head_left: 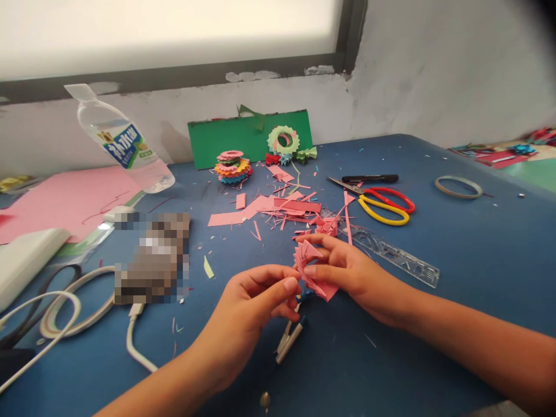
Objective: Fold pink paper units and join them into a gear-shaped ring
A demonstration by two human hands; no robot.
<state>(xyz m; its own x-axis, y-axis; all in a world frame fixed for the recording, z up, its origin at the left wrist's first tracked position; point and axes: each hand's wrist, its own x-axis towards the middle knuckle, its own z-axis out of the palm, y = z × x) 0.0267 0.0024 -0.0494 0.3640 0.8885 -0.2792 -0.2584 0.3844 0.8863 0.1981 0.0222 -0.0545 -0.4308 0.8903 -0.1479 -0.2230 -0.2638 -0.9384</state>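
A pink folded paper piece (309, 267) with zigzag pleats sits between both hands, low over the blue table (478, 255). My right hand (347, 271) grips it from the right, fingers closed round it. My left hand (252, 304) pinches its left edge with thumb and forefinger. Under the hands lies a white pen-like tool (289, 340) with a blue tip.
Pink paper scraps (282, 211) litter the table's middle. Scissors (377, 202), a black pen (369, 179), a clear ruler (391, 253) and a tape ring (458, 186) lie right. Folded paper rosettes (233, 166), green card (243, 136), a bottle (121, 145) and white cables (65, 307) are left and behind.
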